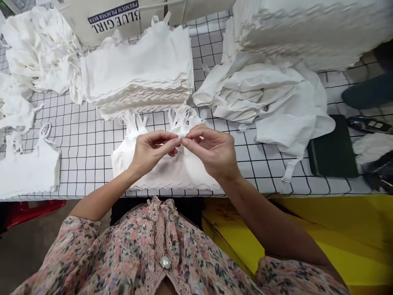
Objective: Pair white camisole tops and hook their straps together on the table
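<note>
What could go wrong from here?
1. Slip: the left hand and right hand seem to pinch a small white piece with just their fingertips, so it could drop.
2. Snag: looped straps stand close to the fingers and might catch.
3. Slide: the white garment lies near the front edge of the checked tablecloth; a bump might push it over.

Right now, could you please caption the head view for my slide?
The left hand and right hand pinch white fabric over a strapped white garment on a grid-patterned tablecloth.
</note>
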A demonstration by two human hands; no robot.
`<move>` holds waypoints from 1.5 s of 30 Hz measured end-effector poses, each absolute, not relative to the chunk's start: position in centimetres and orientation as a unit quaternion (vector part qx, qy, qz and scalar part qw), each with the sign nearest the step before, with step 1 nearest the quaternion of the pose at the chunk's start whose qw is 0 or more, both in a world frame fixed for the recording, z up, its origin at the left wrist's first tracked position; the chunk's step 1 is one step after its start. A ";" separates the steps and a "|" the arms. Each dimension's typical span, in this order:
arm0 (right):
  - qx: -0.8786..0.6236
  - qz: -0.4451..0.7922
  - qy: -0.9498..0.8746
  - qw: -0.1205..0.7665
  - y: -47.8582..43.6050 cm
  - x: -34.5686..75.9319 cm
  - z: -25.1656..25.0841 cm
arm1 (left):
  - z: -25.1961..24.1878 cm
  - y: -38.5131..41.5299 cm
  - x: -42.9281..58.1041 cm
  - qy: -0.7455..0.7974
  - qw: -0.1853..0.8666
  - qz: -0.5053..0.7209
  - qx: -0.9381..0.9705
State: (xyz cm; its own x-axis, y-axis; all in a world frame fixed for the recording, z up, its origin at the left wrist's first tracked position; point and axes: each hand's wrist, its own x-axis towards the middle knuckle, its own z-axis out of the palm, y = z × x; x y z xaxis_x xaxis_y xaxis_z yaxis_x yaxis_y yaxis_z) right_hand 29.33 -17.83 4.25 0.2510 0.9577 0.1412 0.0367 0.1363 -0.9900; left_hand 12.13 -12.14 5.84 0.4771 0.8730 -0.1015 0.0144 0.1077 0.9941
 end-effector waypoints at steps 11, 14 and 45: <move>-0.504 0.332 -0.708 0.367 -15.5 34.2 7.3 | 7.5 -11.2 12.7 0.317 0.520 0.325 0.724; -0.513 0.308 -0.679 0.425 -15.7 34.1 6.3 | 6.5 -11.3 13.2 0.306 0.496 0.351 0.733; -0.490 0.260 -0.809 0.195 -15.5 36.2 1.6 | 1.7 -11.7 12.8 0.349 0.358 0.150 0.853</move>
